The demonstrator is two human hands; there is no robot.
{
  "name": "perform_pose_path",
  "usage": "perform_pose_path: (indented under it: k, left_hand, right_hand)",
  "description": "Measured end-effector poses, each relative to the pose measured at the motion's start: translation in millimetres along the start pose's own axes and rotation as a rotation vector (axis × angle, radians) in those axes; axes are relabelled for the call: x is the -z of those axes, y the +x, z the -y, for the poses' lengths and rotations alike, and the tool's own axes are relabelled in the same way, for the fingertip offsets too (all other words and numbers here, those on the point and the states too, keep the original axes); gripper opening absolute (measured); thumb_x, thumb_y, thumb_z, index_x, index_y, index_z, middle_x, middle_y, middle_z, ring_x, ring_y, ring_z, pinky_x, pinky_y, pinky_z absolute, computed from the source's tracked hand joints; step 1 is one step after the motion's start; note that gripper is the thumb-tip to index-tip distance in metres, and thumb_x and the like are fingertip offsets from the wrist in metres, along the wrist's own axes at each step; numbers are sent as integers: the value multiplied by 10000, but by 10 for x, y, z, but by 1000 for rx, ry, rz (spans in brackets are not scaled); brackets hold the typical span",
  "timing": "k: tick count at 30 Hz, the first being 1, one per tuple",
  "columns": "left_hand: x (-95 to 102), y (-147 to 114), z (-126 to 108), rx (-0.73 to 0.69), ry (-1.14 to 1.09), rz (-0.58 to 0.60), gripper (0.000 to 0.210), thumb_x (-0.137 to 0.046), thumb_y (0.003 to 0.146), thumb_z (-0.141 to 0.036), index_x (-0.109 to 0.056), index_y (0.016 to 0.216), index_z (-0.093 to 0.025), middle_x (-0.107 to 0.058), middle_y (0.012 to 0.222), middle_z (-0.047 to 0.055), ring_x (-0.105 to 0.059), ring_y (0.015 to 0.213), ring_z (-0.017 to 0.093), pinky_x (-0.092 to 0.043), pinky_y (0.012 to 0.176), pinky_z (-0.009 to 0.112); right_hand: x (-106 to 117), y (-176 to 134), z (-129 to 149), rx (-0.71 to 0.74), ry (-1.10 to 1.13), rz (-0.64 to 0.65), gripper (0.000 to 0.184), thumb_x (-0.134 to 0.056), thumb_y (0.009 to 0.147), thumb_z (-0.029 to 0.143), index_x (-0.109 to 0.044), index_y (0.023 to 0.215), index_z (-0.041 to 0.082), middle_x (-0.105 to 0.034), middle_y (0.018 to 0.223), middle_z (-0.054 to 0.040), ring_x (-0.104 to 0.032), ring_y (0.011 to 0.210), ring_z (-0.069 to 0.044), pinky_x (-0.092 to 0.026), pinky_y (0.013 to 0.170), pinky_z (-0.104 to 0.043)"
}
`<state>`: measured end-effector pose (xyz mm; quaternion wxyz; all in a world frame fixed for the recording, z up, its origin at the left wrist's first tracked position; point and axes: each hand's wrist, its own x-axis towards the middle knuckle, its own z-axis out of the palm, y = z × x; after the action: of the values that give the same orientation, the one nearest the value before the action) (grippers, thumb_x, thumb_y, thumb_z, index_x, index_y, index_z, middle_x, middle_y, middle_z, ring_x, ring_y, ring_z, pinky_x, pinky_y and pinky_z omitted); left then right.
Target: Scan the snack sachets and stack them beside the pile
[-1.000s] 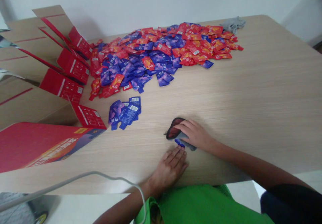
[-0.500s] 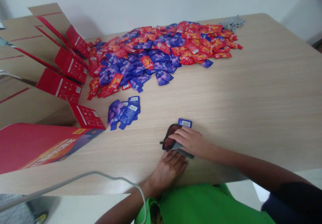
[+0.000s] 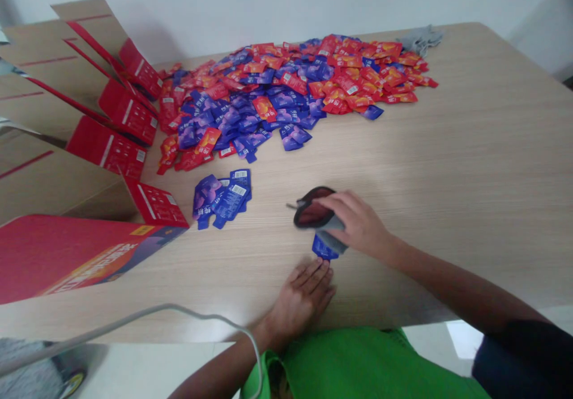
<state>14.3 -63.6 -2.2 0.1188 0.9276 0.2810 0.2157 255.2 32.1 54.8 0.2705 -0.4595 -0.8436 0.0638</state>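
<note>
My left hand (image 3: pixel 304 297) lies palm down on the table with its fingers stretched out. Its fingertips touch the lower edge of a blue sachet (image 3: pixel 323 248). Closed in my right hand (image 3: pixel 360 226) is a dark-rimmed oval thing (image 3: pixel 315 208) with a reddish inside and a short stub at its left end. Grey cloth (image 3: pixel 332 241) hangs under it, partly covering the sachet; I cannot make out its exact kind. To the left, a few blue-purple sachets (image 3: pixel 230 202) overlap in a small group.
A heap of red and blue sachets (image 3: pixel 286 82) spreads along the back of the table (image 3: pixel 425 178). Several open red cardboard boxes (image 3: pixel 67 255) stand at the left. A grey cloth (image 3: pixel 421 40) lies at the back right. A grey cable (image 3: pixel 179 308) crosses the front left.
My right hand has moved up and away from my left with the oval thing, uncovering the lower part of the blue sachet. My left hand has stayed in place.
</note>
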Motion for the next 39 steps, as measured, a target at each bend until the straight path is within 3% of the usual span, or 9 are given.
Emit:
perform_pose_path:
  k: [3, 7, 14, 18, 22, 27, 33, 37, 39]
  left_hand:
    - [-6, -2, -5, 30, -43, 33, 235, -599, 1076, -296, -720, 1228, -163, -780, 1238, 66, -740, 1148, 215, -555, 1077, 376]
    - [-19, -26, 3, 5, -20, 35, 314, -586, 1083, -301, -679, 1336, -140, -712, 1387, 101, -655, 1328, 247, -508, 1155, 419]
    - [-30, -60, 24, 2, 5, 22, 363, -589, 1084, -326, -649, 1395, -148, -673, 1448, 88, -589, 1414, 231, -478, 1193, 406]
    - [1, -20, 15, 6, -13, 26, 346, -599, 1078, -320, -666, 1372, -149, -689, 1427, 89, -603, 1398, 238, -492, 1183, 409]
    - [8, 11, 7, 35, -54, 34, 301, -610, 1069, -303, -701, 1320, -163, -748, 1319, 95, -702, 1256, 231, -531, 1136, 394]
    - [-19, -23, 13, 11, -21, 33, 337, -605, 1070, -299, -670, 1361, -143, -704, 1401, 103, -626, 1372, 241, -492, 1183, 405]
    - [-17, -41, 23, 14, 8, 53, 359, -619, 1066, -319, -656, 1387, -162, -676, 1443, 99, -589, 1415, 226, -469, 1202, 393]
    - [-5, -8, 31, 7, 5, 19, 303, -599, 1079, -306, -683, 1337, -169, -699, 1413, 79, -622, 1374, 225, -501, 1155, 383]
    - [6, 14, 31, 7, -1, 17, 285, -599, 1079, -296, -692, 1313, -164, -718, 1382, 74, -652, 1332, 232, -517, 1131, 390]
  right_hand:
    - [-262, -253, 305, 167, 13, 231, 415, -613, 1001, 269, -591, 1409, 192, -708, 1214, -103, -626, 1088, -263, -530, 965, -413]
    - [-486, -272, 73, 100, -34, 256, 487, -725, 937, 290, -598, 1395, 184, -694, 1243, -114, -620, 1108, -284, -532, 978, -435]
    - [-126, 259, -645, -102, -164, 81, 491, -681, 955, 271, -590, 1429, 181, -664, 1280, -161, -598, 1171, -342, -522, 1018, -509]
    - [-2, 160, -274, -93, -43, -49, 515, -639, 995, 373, -546, 1475, 211, -657, 1313, -151, -594, 1187, -329, -504, 1045, -496]
    - [-263, -206, 201, 136, 30, 193, 412, -604, 1006, 271, -597, 1414, 214, -705, 1219, -102, -627, 1089, -264, -525, 976, -416]
    - [-507, -249, -38, 80, -6, 249, 504, -715, 935, 291, -597, 1420, 223, -686, 1257, -107, -613, 1137, -288, -524, 1003, -454]
    - [-175, 243, -660, -83, -147, 130, 504, -703, 935, 251, -604, 1425, 187, -657, 1268, -148, -582, 1181, -332, -512, 1030, -488]
    - [59, 277, -391, -115, -69, -45, 561, -646, 984, 351, -526, 1516, 220, -643, 1331, -146, -574, 1206, -338, -500, 1062, -511]
    - [27, 137, -92, -31, 8, 2, 549, -641, 990, 370, -531, 1510, 233, -659, 1319, -132, -590, 1192, -318, -514, 1045, -483]
